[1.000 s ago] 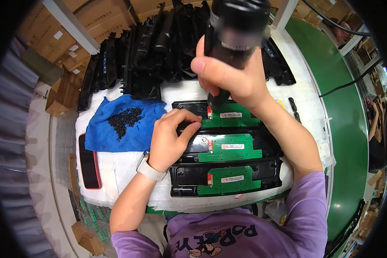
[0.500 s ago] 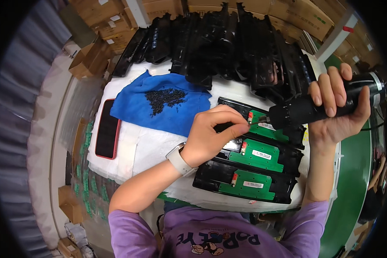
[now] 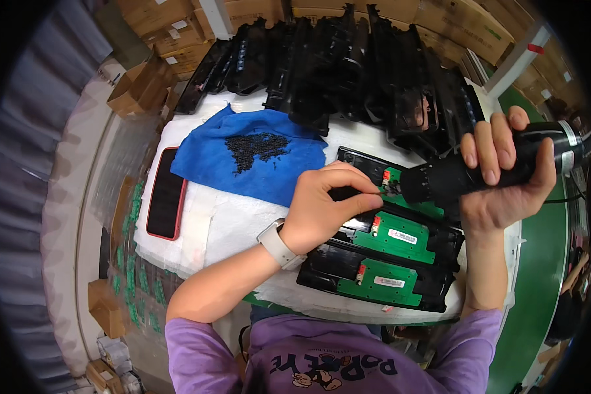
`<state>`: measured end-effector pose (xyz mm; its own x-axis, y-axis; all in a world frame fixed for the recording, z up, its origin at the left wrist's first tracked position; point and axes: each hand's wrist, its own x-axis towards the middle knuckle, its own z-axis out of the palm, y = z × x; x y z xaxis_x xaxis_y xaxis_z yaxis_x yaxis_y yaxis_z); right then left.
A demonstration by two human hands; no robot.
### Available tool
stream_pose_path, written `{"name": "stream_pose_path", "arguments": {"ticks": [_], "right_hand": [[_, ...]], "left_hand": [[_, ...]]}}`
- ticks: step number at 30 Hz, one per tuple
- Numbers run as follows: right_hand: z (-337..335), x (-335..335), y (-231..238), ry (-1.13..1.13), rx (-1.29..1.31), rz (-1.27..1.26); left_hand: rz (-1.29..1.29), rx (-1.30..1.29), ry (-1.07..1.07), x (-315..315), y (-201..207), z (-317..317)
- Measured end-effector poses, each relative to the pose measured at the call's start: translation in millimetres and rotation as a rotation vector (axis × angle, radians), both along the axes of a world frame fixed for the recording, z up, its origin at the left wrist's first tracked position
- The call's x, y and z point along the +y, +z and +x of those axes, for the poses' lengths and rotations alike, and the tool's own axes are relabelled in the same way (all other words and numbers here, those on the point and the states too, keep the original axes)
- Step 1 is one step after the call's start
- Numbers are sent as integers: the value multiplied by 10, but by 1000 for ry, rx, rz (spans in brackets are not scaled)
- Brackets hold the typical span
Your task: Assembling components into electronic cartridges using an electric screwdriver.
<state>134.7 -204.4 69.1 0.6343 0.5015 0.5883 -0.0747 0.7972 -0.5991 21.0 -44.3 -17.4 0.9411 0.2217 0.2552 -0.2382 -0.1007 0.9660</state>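
Observation:
My right hand (image 3: 502, 174) is wrapped round a black electric screwdriver (image 3: 440, 178), held tilted with its bit end toward the left. My left hand (image 3: 328, 203), wearing a pale watch (image 3: 277, 243), has thumb and forefinger pinched at the bit's tip; anything tiny between them is too small to make out. Below both hands lie three black plastic housings in a row, each carrying a green circuit board. The far board (image 3: 431, 209) is partly covered by hand and tool, while the middle board (image 3: 414, 252) and near board (image 3: 368, 289) show plainly.
A blue cloth (image 3: 203, 157) bears a pile of small black screws (image 3: 253, 151). Left of it lies a phone (image 3: 166, 197) in a red case. Many black plastic housings (image 3: 335, 79) are heaped along the table's back, with cardboard boxes (image 3: 466, 26) behind.
My right hand and the electric screwdriver have moved left and slightly down, bringing the bit end closer to my left fingertips. My left hand keeps its pinch almost in place.

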Motion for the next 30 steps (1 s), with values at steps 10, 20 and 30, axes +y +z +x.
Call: {"name": "stream_pose_path", "arguments": {"ticks": [10,20,30], "right_hand": [[145,-21,89,-163,34,-281],[299,23,-71,-356,-233,-501],[284,51,-88,-397,-273,-562]], "left_hand": [[681,-140,267,252,327,20],[1266,482,508,1079,267,-116],[1167,312,569,1053,192,-41]]}}
